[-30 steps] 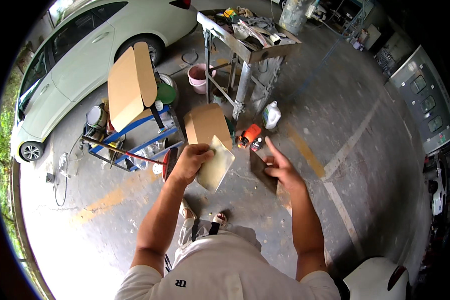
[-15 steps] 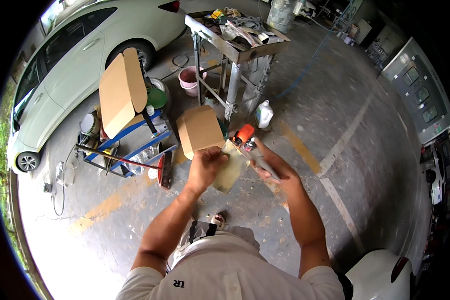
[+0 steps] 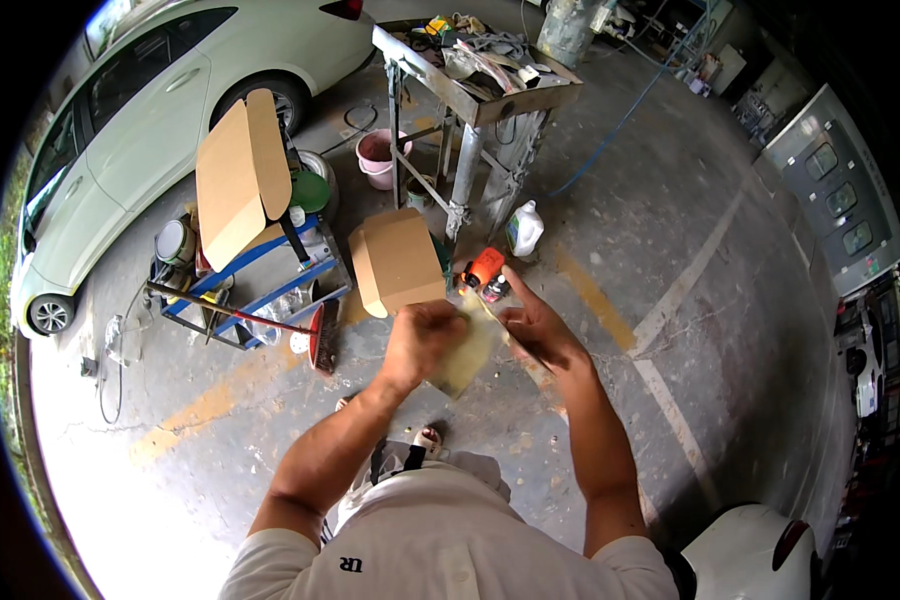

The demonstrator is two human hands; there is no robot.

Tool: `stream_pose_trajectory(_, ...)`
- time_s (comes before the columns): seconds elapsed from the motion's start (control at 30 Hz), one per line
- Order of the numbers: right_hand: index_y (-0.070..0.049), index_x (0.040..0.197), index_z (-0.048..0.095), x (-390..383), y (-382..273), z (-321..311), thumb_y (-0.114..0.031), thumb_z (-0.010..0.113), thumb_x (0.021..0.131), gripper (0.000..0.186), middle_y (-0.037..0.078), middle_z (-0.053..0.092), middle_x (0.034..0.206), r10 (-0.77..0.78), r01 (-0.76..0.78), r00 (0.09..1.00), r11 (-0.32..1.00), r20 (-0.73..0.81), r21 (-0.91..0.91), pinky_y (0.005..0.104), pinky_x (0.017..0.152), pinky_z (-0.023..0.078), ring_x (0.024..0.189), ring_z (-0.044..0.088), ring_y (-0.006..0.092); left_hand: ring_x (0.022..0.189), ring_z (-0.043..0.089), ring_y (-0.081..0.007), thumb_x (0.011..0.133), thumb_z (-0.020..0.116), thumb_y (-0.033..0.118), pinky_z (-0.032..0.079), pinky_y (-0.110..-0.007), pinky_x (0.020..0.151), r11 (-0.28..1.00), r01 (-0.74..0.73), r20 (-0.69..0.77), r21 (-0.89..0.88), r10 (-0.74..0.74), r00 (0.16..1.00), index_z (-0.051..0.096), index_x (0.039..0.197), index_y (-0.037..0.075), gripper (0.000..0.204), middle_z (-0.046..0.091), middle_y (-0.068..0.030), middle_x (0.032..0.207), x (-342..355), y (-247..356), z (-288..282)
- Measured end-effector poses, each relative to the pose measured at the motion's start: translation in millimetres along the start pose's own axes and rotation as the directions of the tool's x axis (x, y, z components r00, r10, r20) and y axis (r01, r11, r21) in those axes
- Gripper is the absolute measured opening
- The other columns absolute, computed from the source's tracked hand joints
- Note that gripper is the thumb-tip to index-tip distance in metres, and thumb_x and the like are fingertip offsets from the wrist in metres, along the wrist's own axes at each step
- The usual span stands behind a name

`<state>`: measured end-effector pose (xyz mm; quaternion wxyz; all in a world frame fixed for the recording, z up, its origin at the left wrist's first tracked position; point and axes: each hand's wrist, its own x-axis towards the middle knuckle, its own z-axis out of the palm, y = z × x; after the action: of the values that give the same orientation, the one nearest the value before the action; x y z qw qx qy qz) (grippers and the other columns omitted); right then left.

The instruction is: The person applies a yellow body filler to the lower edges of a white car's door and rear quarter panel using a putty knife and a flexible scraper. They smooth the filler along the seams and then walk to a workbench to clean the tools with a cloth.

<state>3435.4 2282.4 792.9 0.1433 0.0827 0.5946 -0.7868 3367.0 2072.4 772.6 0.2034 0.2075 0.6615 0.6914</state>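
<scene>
My left hand (image 3: 420,342), a little blurred, is closed on the upper left edge of a flat yellowish plate (image 3: 465,362) with pale paste-like smears. The plate hangs tilted in front of my body. In my right hand (image 3: 542,328) is a thin flat scraper (image 3: 510,336), gripped between thumb and fingers with the index finger stretched upward. Seen almost edge-on, the scraper points at the plate's upper right edge, with pale yellow matter at its tip. Whether the two touch, I cannot tell.
Beyond my hands lie an open cardboard box (image 3: 400,262), an orange tool (image 3: 485,267) and a white jug (image 3: 525,228). A blue rack (image 3: 315,272) with a broom (image 3: 320,340) stands left, near a pale car (image 3: 150,140). A cluttered metal stand (image 3: 470,108) is farther back.
My right hand has turned the scraper from showing its flat face to nearly edge-on, bringing its tip to the plate's upper edge. My left hand still holds the plate, which sits slightly lower.
</scene>
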Motion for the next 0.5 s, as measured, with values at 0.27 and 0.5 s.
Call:
stream_pose_trajectory(0.27, 0.003, 0.12, 0.051, 3, 58, -13, 0.003, 0.056, 0.085, 0.036, 0.008, 0.062, 0.101, -0.215, 0.311, 0.83, 0.944, -0.514, 0.108, 0.0307, 0.08, 0.049, 0.088, 0.061, 0.0161, 0.092, 0.059, -0.018, 0.097, 0.044, 0.018, 0.05, -0.032, 0.082, 0.642, 0.04, -0.168, -0.765, -0.26, 0.951, 0.051, 0.109, 0.004, 0.02, 0.06, -0.0066, 0.102, 28, -21, -28)
stream_pose_trajectory(0.5, -0.004, 0.117, 0.052, 34, 77, 31, 0.005, 0.051, 0.087, 0.032, 0.006, 0.058, 0.112, -0.075, 0.477, 0.783, 0.71, -0.618, 0.518, 0.0338, 0.09, 0.048, 0.1, 0.057, 0.0184, 0.109, 0.054, -0.024, 0.092, 0.051, 0.009, 0.042, -0.043, 0.094, 0.508, -0.111, -0.184, -0.854, -0.096, 0.978, 0.051, 0.121, 0.007, 0.029, 0.057, -0.0055, 0.118, 28, -33, 2)
